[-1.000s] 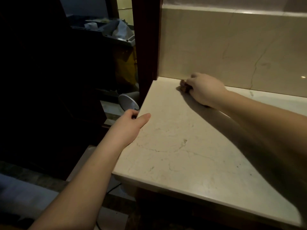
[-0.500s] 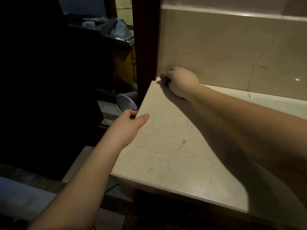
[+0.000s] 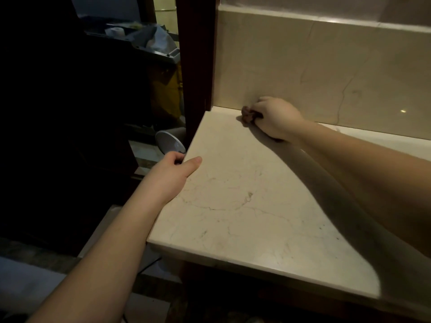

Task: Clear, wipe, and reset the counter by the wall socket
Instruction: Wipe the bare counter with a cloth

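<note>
— Where's the cloth got to?

— Bunched up small and brown (image 3: 247,113), at the back of the counter (image 3: 245,206), right where the marble top meets the backsplash (image 3: 314,71). It's not far from the left corner, a bit clear of the dark wood post (image 3: 198,54).

— And who's got hold of it?

— The right hand (image 3: 277,118). Fingers curled tight round the wad, knuckles up, pressing it down on the stone. Only a bit of the cloth pokes out past the fingers on the left.

— The other hand?

— The left hand (image 3: 172,174) is on the counter's left edge. Thumb lies flat on top, the fingers bend over the side and grip the rim. It holds nothing but the edge.

— Anything on the counter itself?

— Pale marble with thin veins and the shadow of the right forearm across it.

— What's beyond that edge?

— A round grey-white disc (image 3: 169,143) low down, just past the left fingers. Further back, in the dark, a cart (image 3: 140,40) with a paper roll (image 3: 115,31) and a crumpled bag (image 3: 158,38) on top.
</note>
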`<state>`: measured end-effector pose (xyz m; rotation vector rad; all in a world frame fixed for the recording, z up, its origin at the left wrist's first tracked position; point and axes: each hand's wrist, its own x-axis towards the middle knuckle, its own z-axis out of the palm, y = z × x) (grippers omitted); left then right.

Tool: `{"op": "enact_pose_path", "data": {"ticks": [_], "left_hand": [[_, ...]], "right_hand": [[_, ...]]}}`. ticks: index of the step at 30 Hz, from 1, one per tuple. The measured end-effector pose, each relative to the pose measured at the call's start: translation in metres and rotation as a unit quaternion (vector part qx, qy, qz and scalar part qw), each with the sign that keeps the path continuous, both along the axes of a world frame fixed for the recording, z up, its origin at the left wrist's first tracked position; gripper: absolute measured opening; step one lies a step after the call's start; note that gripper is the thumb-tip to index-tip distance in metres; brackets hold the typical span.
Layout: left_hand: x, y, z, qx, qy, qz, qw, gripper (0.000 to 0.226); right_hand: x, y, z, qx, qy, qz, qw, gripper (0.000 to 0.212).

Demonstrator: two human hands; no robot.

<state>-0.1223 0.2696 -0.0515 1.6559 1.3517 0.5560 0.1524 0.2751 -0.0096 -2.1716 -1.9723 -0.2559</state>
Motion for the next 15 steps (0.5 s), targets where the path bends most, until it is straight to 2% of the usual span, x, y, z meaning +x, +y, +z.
{"op": "enact_pose_path", "data": {"ticks": [6, 12, 15], "left_hand": [[0.000, 0.001, -0.001, 0.000, -0.001, -0.002, 1.000, 0.041], [0.001, -0.001, 0.003, 0.010, 0.010, -0.006, 1.000, 0.037], [0.000, 0.000, 0.002, 0.008, 0.009, -0.006, 1.000, 0.039]], "right_hand": [[-0.036, -0.085, 0.005, -0.042, 0.029, 0.138, 0.989, 0.019], [-0.001, -0.014, 0.005, -0.026, -0.002, 0.002, 1.000, 0.025], [-0.023, -0.024, 0.008, -0.036, 0.020, 0.020, 0.999, 0.025]]}}
